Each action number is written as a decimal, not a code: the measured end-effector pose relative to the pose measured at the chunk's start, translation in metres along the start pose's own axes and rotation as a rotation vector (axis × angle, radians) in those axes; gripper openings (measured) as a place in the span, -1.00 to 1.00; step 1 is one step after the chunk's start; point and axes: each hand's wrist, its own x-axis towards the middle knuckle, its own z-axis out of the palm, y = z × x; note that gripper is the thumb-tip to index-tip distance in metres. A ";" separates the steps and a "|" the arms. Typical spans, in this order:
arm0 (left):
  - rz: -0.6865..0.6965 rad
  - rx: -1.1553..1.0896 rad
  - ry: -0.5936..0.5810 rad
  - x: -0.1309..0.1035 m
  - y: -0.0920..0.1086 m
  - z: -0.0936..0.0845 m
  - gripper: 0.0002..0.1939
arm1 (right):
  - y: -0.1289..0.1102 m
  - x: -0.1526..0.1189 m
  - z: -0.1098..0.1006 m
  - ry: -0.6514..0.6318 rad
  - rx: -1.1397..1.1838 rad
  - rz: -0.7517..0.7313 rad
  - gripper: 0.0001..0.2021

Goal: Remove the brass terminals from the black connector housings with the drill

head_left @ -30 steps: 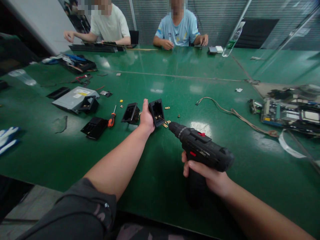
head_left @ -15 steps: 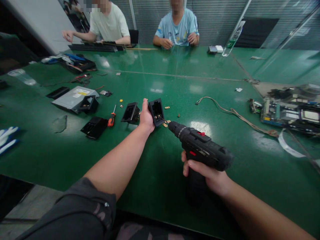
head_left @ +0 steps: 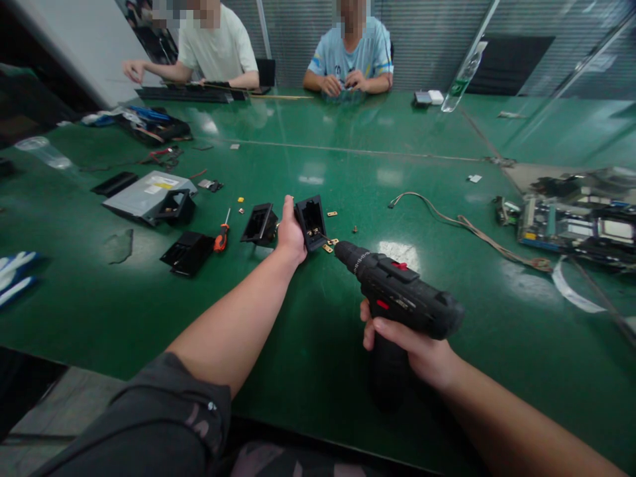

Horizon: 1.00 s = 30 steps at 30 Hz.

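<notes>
On a green desk [head_left: 308, 358], a person works with both hands. The left hand [head_left: 291, 233] steadies a black box [head_left: 312, 218], its hollow side turned toward the drill [head_left: 400, 288]; that thumb points up, and its fingers, mostly hidden, seem to be pressed around the box's left side. The right hand's [head_left: 410, 341] fingers are wrapped snugly around the drill's grip. The thin bit [head_left: 324, 238] reaches to the box's mouth; whether it touches a fastener I cannot tell.

The work looks partway through. Some gold plates [head_left: 328, 249] lie loose just beside the box, with one small screw [head_left: 354, 229] lying apart to their right. Brassy bits show inside the box, so by my judgement this one is unfinished. A second box [head_left: 259, 224] stands just left of the left hand, and a third [head_left: 179, 208] sits by a grey drive [head_left: 144, 192]; brassy specks inside the third suggest it may be unfinished too.
</notes>
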 end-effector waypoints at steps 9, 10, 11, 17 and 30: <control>0.019 -0.002 -0.005 0.002 -0.001 -0.001 -0.19 | -0.001 -0.001 0.001 -0.006 -0.004 0.008 -0.65; 0.025 -0.005 -0.006 0.002 -0.001 0.000 -0.20 | -0.001 -0.001 0.000 -0.006 -0.003 0.014 -0.65; 0.025 -0.008 -0.007 0.001 -0.001 0.000 -0.21 | -0.001 -0.001 0.000 -0.007 -0.003 0.022 -0.65; -0.004 -0.006 0.002 -0.002 0.002 0.002 -0.20 | -0.001 0.000 0.001 0.003 0.016 0.014 -0.68; 0.002 0.001 -0.002 -0.005 0.003 0.003 -0.25 | 0.000 -0.001 0.001 -0.021 0.004 0.008 -0.68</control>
